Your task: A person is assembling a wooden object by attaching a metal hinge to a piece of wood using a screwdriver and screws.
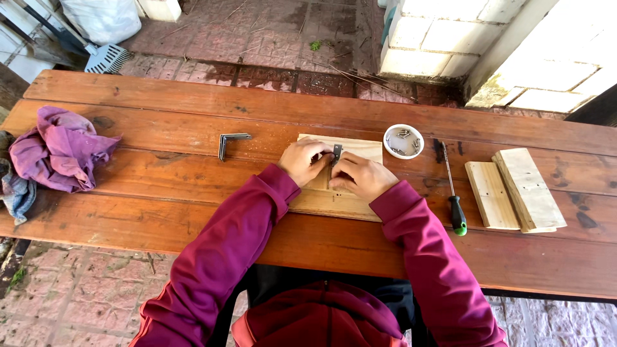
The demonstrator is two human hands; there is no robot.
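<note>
Head view: left hand (pixel 304 159) and right hand (pixel 361 176) together, both pinching a small metal bracket (pixel 337 152) on a pale wood board (pixel 347 200) at table (pixel 160 186) centre. Spare angle bracket (pixel 230 142) at 9 o'clock; screw dish (pixel 403 141) at 2; screwdriver (pixel 452 191) at 3, wood offcuts (pixel 514 189) beyond.

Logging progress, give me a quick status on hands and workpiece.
Left hand and right hand pinch small metal bracket on pale wood board. Screw dish, screwdriver lie right, untouched.

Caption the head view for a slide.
Both hands, left hand and right hand, press a metal bracket onto a wood board.
</note>
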